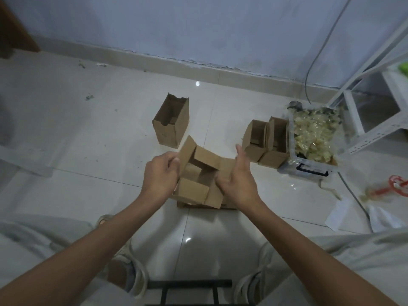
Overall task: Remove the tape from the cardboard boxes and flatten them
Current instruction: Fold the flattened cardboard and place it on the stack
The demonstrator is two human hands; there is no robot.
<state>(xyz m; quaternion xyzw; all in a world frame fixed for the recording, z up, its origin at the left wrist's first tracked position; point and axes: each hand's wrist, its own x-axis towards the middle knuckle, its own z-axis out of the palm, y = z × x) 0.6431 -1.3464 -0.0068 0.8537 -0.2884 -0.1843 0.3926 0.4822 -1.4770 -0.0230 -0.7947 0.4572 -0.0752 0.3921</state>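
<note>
1. Fingers first: the left hand (160, 180) has its fingers (173, 161) curled onto the left flap of the box (199, 180) being worked on, looks like a pinch right at the flap's edge. That box is held just above the floor, straight in front of the person, between both hands.

2. Off to the far left of the pile, another open box (171, 121) stands upright on the tile floor (88, 133), well apart from the hands. Nobody's touching it.

3. Back to the held box: flaps splayed out, no tape on it that I can spot. Thin corrugated card, so I'd guess featherlight and stiff across the panels but floppy at the creases. It'll fold wherever it's scored. Best grab is diagonally opposite corners or the flap edges, then push the sides together so it collapses flat. Squeeze mid-panel and it'll probably just dent.

4. Under it sits what looks like a stack of flattened cardboard (207, 205); only an edge shows.

5. The right hand (239, 182) is against the box's right side, fingers mostly straight, thumb pointing up. More pressing than gripping, I'd say.

6. Further right, two open boxes (266, 142) stand touching each other, beside a clear plastic bin (313, 138) stuffed with what looks like balled-up tape. Slippery stuff to peel, I'd bet.
</note>
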